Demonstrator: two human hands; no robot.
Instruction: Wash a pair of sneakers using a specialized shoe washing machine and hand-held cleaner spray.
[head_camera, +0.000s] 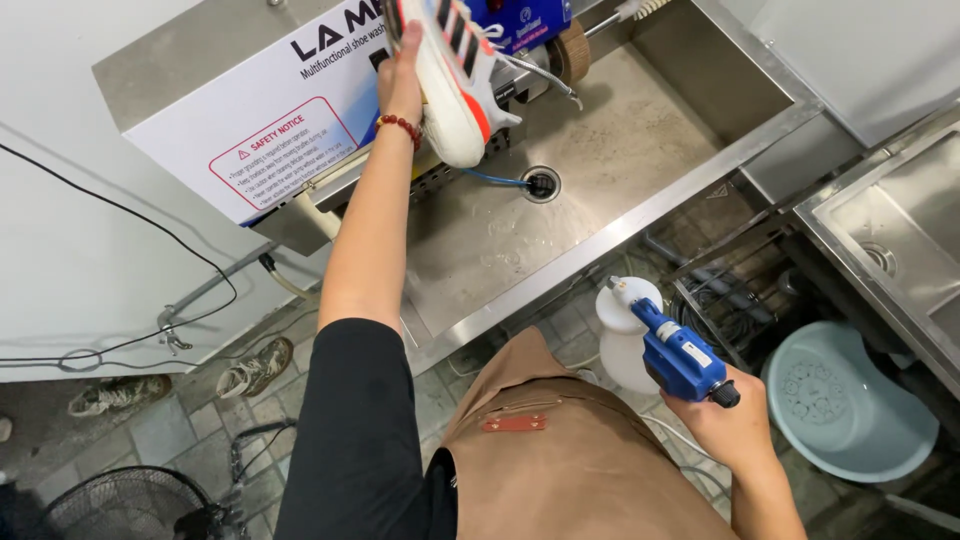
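My left hand (402, 70) reaches up and grips a white sneaker (450, 75) with dark stripes and an orange heel patch, holding it against the shoe-washing machine above the steel sink (600, 160). A red bead bracelet (402, 126) sits on that wrist. My right hand (725, 420) is low at the right, closed on a blue handheld sprayer (680, 355) with a white bottle (625, 345) under its nozzle. The sprayer hangs below the sink's front rim, apart from the sneaker.
A round brush wheel (572, 50) sticks out of the machine beside the sneaker. The drain (540, 183) has a blue hose running to it. A pale blue basin (845, 405) lies on the floor at right, a second sink (900, 240) beyond. Worn shoes (255, 368) and a fan (125, 505) lie left.
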